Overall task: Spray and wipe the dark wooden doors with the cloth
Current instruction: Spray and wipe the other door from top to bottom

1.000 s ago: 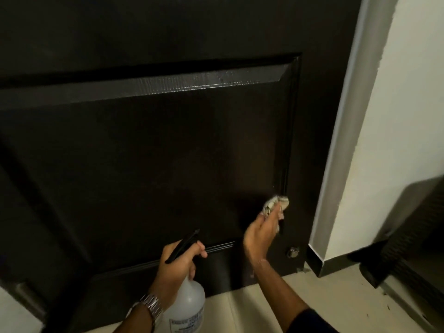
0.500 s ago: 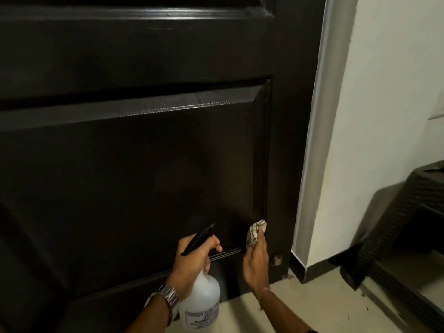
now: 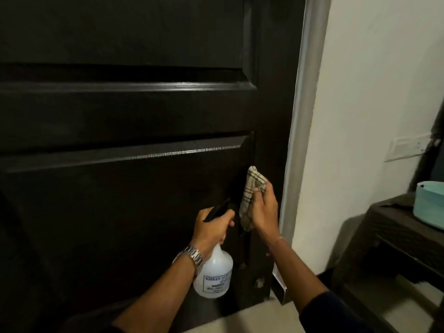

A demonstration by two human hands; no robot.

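Observation:
A dark wooden panelled door [image 3: 125,203] fills the left and centre of the head view. My right hand [image 3: 264,210] grips a pale checked cloth [image 3: 249,195] and presses it against the right edge of the lower panel. My left hand [image 3: 211,229], a metal watch on its wrist, holds a translucent white spray bottle [image 3: 215,275] by its black trigger head, just left of the cloth. The bottle's nozzle points at the door.
A grey door frame [image 3: 302,131] runs along the door's right side, with a white wall [image 3: 365,111] beyond it. A dark wicker shelf [image 3: 394,239] stands at the right, carrying a pale blue container [image 3: 430,203]. A light tiled floor [image 3: 264,318] lies below.
My right hand has slid the cloth up along the panel's right edge. My left hand and the bottle have risen too, and my view has shifted up and to the right.

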